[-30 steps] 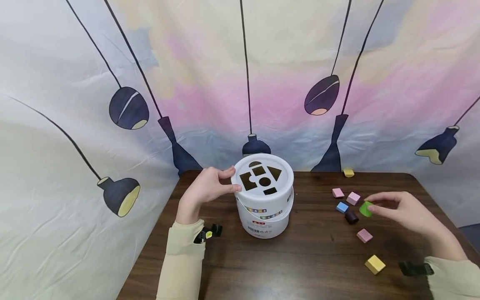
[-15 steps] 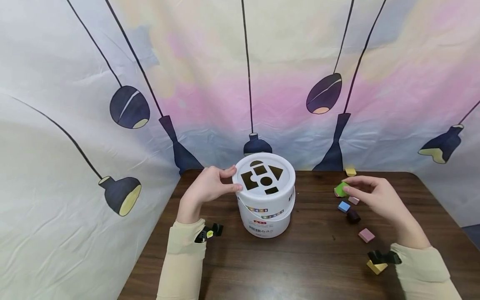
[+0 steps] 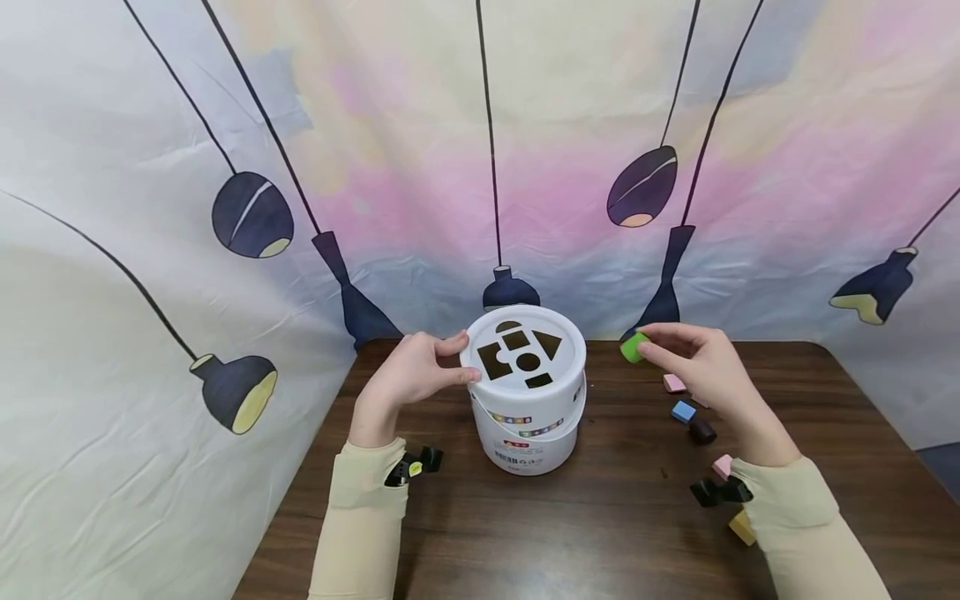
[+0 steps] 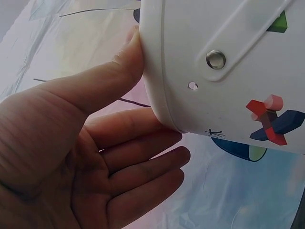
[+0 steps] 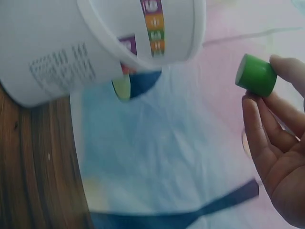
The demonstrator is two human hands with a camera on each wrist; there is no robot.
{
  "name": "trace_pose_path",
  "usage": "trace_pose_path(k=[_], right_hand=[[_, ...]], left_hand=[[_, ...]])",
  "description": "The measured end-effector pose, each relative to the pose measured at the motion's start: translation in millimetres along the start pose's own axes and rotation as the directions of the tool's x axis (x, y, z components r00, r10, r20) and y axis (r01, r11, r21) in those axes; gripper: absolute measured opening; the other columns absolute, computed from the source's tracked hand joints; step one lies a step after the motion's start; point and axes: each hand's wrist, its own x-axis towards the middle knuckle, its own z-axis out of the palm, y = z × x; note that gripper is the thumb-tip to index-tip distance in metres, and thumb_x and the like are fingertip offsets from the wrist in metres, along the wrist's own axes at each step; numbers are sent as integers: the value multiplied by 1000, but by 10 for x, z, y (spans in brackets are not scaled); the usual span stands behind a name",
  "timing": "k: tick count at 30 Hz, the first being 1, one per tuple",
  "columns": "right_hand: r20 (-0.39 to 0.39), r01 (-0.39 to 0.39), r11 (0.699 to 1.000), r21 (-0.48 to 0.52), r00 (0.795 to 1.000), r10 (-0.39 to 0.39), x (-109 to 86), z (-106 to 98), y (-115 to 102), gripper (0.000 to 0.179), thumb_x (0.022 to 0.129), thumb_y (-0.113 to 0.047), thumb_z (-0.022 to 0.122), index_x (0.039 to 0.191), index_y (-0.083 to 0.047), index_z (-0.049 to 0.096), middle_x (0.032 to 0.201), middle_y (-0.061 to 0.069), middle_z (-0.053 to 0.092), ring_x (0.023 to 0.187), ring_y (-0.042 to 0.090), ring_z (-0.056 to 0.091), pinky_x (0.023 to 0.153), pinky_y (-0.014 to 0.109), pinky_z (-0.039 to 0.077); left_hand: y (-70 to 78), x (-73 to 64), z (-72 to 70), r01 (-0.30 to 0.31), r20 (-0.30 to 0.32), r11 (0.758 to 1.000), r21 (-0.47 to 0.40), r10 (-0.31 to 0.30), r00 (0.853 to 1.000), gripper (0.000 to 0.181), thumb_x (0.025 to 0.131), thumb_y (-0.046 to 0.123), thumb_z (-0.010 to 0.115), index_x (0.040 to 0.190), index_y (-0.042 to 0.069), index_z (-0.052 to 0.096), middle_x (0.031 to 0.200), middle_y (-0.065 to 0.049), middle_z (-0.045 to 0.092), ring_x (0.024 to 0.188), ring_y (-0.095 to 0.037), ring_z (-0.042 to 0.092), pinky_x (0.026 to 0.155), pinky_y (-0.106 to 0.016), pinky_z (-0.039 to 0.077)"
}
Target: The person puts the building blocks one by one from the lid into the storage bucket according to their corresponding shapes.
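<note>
Closing in on the bucket (image 3: 521, 425), the right hand (image 3: 708, 367) now holds the green block (image 3: 633, 347) in the air at three o'clock from the lid (image 3: 517, 381), near but not touching it. A second ago the block is farther out, between three and four o'clock, among the scattered blocks. The right grip is clamped on it, thumb and fingers pinching its sides. The left hand (image 3: 408, 375) is unchanged at nine o'clock, its grip spread apart with thumb and forefinger against the lid's rim, probably to steady the bucket. For the work, this suggests that the carry is well along while any fitting is not yet begun; the block looks cylindrical, so the round hole (image 3: 528, 362) seems the closest match.

On the worktop (image 3: 637, 542), at about four o'clock, a yellow block (image 3: 742, 528) and a pink block (image 3: 722, 466) are partly covered by the right sleeve (image 3: 802, 525); a pale pink block (image 3: 699, 401) shows only as a sliver below the hand. Another yellow piece, at the far edge half a second ago, is out of sight, presumably behind the right hand. The left wrist view hides the forefinger's tip; the right wrist view blurs the bucket's print and crops the hand. Neither shows the lid's top, so alignment cannot be judged there
</note>
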Motion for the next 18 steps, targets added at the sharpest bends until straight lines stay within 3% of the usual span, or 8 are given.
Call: trace_pose_path(k=[1, 5, 8, 15, 18], right_hand=[[0, 7, 1000, 13, 1000, -7, 22, 45, -39, 41, 101, -36, 78, 135, -13, 75, 112, -1, 79, 75, 10, 67, 52, 27, 51], [11, 46, 998, 45, 999, -46, 113, 225, -197, 43, 102, -36, 77, 140, -15, 73, 120, 3, 77, 81, 7, 68, 61, 24, 55], [29, 90, 995, 51, 995, -92, 185, 356, -279, 40, 102, -33, 77, 138, -15, 74, 121, 6, 76, 101, 11, 73, 77, 24, 59], [112, 191, 980, 59, 974, -197, 299, 618, -429, 39, 102, -26, 78, 136, -7, 75, 126, 7, 76, 101, 21, 77, 81, 33, 64], [128, 232, 971, 53, 963, -238, 334, 703, -480, 39, 102, -23, 78, 136, -4, 74, 129, 8, 76, 101, 21, 77, 82, 33, 64]], left_hand=[[-2, -1, 2, -1, 0, 1000, 0, 1, 1000, 72, 89, 46, 88, 148, 14, 62, 152, 1, 58, 152, -29, 40, 113, -46, 48], [-5, -6, 7, -8, -6, 1000, -2, 8, 1000, 72, 89, 46, 88, 148, 14, 62, 152, 1, 58, 152, -29, 40, 114, -47, 48], [-6, 1, 16, -10, -4, 1000, -8, 10, 1000, 72, 89, 46, 88, 148, 13, 62, 152, 0, 58, 153, -29, 39, 115, -47, 47], [-5, -6, 15, -10, -3, 1000, 1, 10, 1000, 73, 90, 46, 88, 149, 14, 61, 152, 0, 58, 151, -30, 41, 103, -43, 51], [-15, -9, 11, -9, -4, 1000, 6, 9, 1000, 73, 90, 48, 87, 149, 14, 61, 153, 0, 58, 152, -31, 41, 109, -46, 50]])
